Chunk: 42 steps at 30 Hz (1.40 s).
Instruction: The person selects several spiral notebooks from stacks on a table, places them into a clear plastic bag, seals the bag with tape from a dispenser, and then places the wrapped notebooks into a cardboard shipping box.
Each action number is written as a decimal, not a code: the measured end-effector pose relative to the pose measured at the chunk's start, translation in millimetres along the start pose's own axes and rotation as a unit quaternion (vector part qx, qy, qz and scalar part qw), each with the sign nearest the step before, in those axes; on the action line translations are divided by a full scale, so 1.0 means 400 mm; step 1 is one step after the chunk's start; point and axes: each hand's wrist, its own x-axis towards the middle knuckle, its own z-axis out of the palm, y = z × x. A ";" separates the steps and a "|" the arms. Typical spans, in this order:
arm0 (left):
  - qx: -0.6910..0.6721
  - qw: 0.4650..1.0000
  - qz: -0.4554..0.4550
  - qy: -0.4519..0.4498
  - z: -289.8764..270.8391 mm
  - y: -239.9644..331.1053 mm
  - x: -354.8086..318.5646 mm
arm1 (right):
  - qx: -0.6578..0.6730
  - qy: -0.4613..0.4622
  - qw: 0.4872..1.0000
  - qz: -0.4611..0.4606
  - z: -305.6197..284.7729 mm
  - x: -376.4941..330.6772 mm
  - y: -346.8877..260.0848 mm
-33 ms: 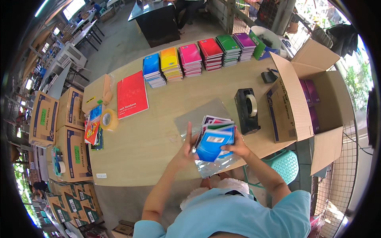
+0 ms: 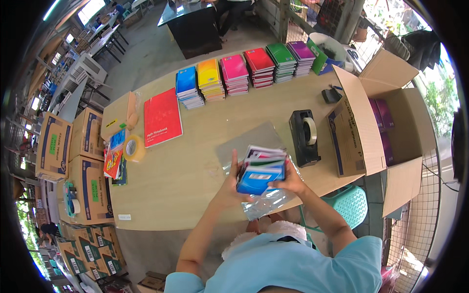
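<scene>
Presently, a stack of notebooks (image 2: pixel 261 172) is gripped between the hands above the table's (image 2: pixel 195 166) near edge: the left hand (image 2: pixel 229 188) clasps its left side, the right hand (image 2: pixel 289 179) its right, over a clear plastic bag (image 2: pixel 266 202).

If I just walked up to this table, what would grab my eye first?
Probably the row of notebook stacks along the table's far edge, running blue, yellow, pink, red, green, purple. Next, nearest the person, both hands, left hand and right hand, hold a small bundle of notebooks over a clear plastic bag. A big open cardboard box stands at the right.
</scene>
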 end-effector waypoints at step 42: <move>0.135 0.966 0.131 0.178 -0.080 -0.368 0.031 | -0.107 0.100 0.970 -0.193 0.058 0.112 0.373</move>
